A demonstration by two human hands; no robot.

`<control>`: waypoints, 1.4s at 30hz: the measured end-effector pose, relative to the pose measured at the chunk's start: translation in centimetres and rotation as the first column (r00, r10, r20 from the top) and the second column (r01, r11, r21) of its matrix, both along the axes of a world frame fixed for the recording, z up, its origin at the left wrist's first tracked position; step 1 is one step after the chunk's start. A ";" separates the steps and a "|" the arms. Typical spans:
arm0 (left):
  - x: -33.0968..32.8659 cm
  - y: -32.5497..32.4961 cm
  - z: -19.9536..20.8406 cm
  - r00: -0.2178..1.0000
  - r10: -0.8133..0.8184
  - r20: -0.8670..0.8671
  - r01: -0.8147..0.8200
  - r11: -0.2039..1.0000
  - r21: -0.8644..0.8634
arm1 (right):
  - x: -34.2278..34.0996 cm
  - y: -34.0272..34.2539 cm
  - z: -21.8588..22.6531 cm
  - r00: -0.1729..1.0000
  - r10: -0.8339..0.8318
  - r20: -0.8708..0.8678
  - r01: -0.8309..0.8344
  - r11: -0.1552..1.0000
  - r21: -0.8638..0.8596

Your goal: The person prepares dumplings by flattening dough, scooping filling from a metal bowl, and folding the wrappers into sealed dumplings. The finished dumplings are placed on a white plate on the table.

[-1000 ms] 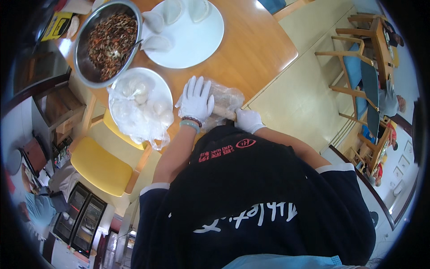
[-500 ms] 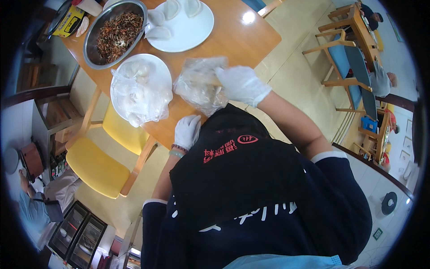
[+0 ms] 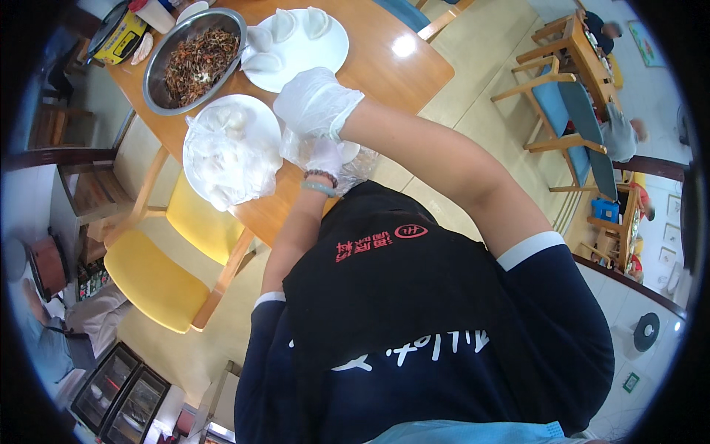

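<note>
Clear plastic (image 3: 362, 166) is lying beneath the nearer left hand (image 3: 324, 157), right hand (image 3: 313, 103) beyond, both hands' opening and hold being indeterminable.

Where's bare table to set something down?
Bare tabletop right of the far plate, out to the table's right edge. Crowded: the left side, with the metal bowl and near plate close together, and the near edge, where the left hand and right hand are at the clear plastic.
</note>
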State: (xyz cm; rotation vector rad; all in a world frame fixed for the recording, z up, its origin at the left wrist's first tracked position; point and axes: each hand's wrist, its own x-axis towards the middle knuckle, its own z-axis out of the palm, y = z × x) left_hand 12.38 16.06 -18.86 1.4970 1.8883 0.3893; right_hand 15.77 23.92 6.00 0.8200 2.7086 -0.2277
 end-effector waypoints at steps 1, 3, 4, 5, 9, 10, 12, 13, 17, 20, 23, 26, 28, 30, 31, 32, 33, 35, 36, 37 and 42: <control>0.2 -0.9 0.0 1.000 -0.023 0.003 0.023 0.998 0.065 | 0.4 -0.1 -0.1 1.000 -0.016 0.011 0.016 1.000 -0.009; 0.5 -2.8 -0.5 0.996 -0.087 -0.002 0.085 0.967 0.240 | 0.9 0.0 -0.2 1.000 -0.007 0.014 0.007 1.000 -0.006; 0.7 -3.1 -1.2 1.000 -0.011 -0.018 0.014 0.990 0.139 | 1.1 0.0 -0.3 1.000 -0.005 0.022 0.005 1.000 -0.011; 0.8 -3.2 -2.0 0.978 0.133 0.162 -0.144 0.988 0.059 | 1.1 0.0 -0.3 1.000 -0.003 0.025 0.004 1.000 -0.016; -0.5 -2.4 -6.0 0.690 0.433 0.580 -0.425 0.891 -0.160 | 1.4 0.0 -0.7 0.999 -0.033 0.032 0.035 0.998 -0.060; -0.8 -2.5 -6.6 0.635 0.435 0.639 -0.424 0.887 -0.183 | 1.7 -0.1 -0.9 0.998 -0.048 0.042 0.051 0.996 -0.078; -1.3 -4.2 -7.3 0.402 0.615 0.678 -0.548 0.755 -0.360 | 3.5 -0.6 -1.5 0.999 -0.015 -0.052 0.012 0.999 -0.048; -1.5 -5.1 -7.1 0.264 0.672 0.692 -0.580 0.684 -0.443 | 4.7 -0.8 -1.9 0.998 -0.015 -0.058 0.012 0.998 -0.055; -3.5 -9.0 -3.9 0.344 0.672 0.656 -0.586 0.699 -0.409 | 11.5 -3.2 -5.1 0.935 -0.344 -0.087 0.309 0.910 -0.277; -3.1 -8.2 -0.8 0.607 0.647 0.462 -0.768 0.626 0.133 | 15.9 -4.1 -10.2 0.884 -0.467 -0.014 0.439 0.841 -0.317; -4.0 -2.6 1.2 0.939 0.226 0.261 -0.321 0.848 0.421 | 17.7 -4.3 -16.3 0.843 -0.529 0.099 0.521 0.756 -0.396; -2.9 3.1 1.2 0.965 -0.026 -0.260 0.140 0.892 0.430 | 18.4 -3.5 -19.7 0.807 -0.544 0.231 0.586 0.686 -0.432; -2.7 4.5 0.8 0.886 -0.115 -0.449 0.297 0.885 0.359 | 18.3 -3.2 -20.4 0.787 -0.537 0.304 0.616 0.652 -0.442; -2.6 5.2 0.4 0.834 -0.171 -0.524 0.361 0.889 0.283 | 18.0 -2.7 -20.3 0.780 -0.527 0.337 0.626 0.641 -0.445; -2.6 5.2 0.2 0.847 -0.168 -0.504 0.356 0.884 0.303 | 18.0 -2.6 -20.1 0.763 -0.540 0.356 0.646 0.610 -0.460; -2.6 5.0 0.2 0.853 -0.170 -0.494 0.347 0.891 0.292 | 17.9 -2.4 -20.0 0.764 -0.529 0.370 0.645 0.610 -0.461; -2.7 4.9 0.3 0.857 -0.175 -0.485 0.335 0.904 0.265 | 17.9 -2.2 -20.0 0.773 -0.521 0.362 0.634 0.617 -0.467; -2.6 5.0 0.5 0.872 -0.188 -0.451 0.325 0.913 0.248 | 17.9 -2.0 -20.2 0.775 -0.503 0.384 0.632 0.600 -0.490; -2.6 5.1 0.7 0.881 -0.195 -0.431 0.318 0.919 0.233 | 18.0 -1.8 -20.4 0.777 -0.496 0.388 0.629 0.599 -0.495; -2.5 5.3 0.9 0.891 -0.193 -0.412 0.311 0.919 0.242 | 18.2 -1.8 -20.7 0.779 -0.497 0.383 0.627 0.599 -0.498; -2.5 6.2 1.4 0.912 -0.236 -0.337 0.304 0.938 0.167 | 19.1 -1.7 -22.3 0.819 -0.446 0.362 0.572 0.585 -0.575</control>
